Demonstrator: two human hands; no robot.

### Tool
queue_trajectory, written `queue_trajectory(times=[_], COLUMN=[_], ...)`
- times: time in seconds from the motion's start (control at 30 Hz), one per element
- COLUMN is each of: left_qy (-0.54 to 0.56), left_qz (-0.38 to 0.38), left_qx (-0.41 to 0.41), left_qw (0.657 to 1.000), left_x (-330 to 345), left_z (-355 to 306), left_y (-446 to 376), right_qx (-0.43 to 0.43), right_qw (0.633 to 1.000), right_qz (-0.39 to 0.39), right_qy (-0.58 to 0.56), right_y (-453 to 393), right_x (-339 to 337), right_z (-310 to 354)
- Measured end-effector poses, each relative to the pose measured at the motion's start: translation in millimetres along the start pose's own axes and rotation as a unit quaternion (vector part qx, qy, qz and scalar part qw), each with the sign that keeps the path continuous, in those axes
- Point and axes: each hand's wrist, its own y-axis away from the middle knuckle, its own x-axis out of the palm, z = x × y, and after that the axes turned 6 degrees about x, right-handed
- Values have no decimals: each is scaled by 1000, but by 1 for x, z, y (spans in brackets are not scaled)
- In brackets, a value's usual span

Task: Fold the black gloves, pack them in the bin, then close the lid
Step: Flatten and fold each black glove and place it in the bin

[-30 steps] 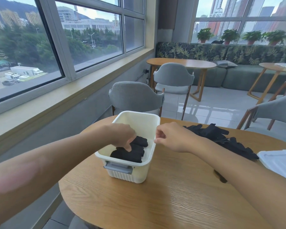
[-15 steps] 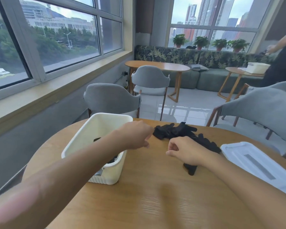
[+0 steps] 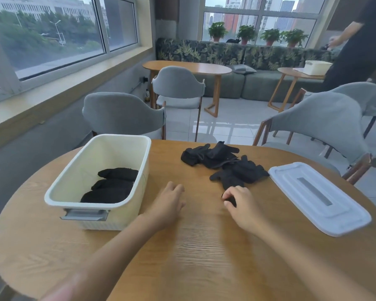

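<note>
Black fabric gloves point(image 3: 223, 164) lie in a loose heap on the round wooden table point(image 3: 204, 257), at twelve o'clock from the right hand point(image 3: 240, 203). That hand's curled fingers point(image 3: 229, 195) pinch the near end of one glove at the edge of the heap. The left hand point(image 3: 167, 203) rests flat on the wood at nine o'clock from the right, fingers loosely spread, holding nothing. Just beside it at nine o'clock stands the cream rectangular plastic bin point(image 3: 143, 192), lid off, with three folded black gloves point(image 3: 112, 185) stacked along its right wall. The white flat plastic lid point(image 3: 319, 196) lies at three o'clock from the right hand, well apart from the bin.
</note>
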Motion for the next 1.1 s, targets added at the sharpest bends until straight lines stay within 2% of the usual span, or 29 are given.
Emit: queue_trajectory(times=[0.07, 0.3, 0.5, 0.77, 1.1], left_qy=[22, -77, -67, -58, -51], left_qz=[-1, -8, -38, -48, -50], left_qx=[-18, -25, -25, -39, -44], left_qw=[1000, 997, 997, 996, 996], left_x=[17, 45, 47, 48, 50], left_z=[12, 37, 38, 38, 39], left_y=[4, 19, 23, 22, 22], right_qx=[4, 61, 125, 224, 225], right_qw=[999, 993, 988, 974, 974], right_qz=[-34, -97, -84, -18, -2], right_qy=[-3, -17, -20, -32, -26], right_y=[-2, -26, -62, -96, -94], right_x=[4, 5, 6, 10, -2], right_z=[-6, -17, -29, -39, -33])
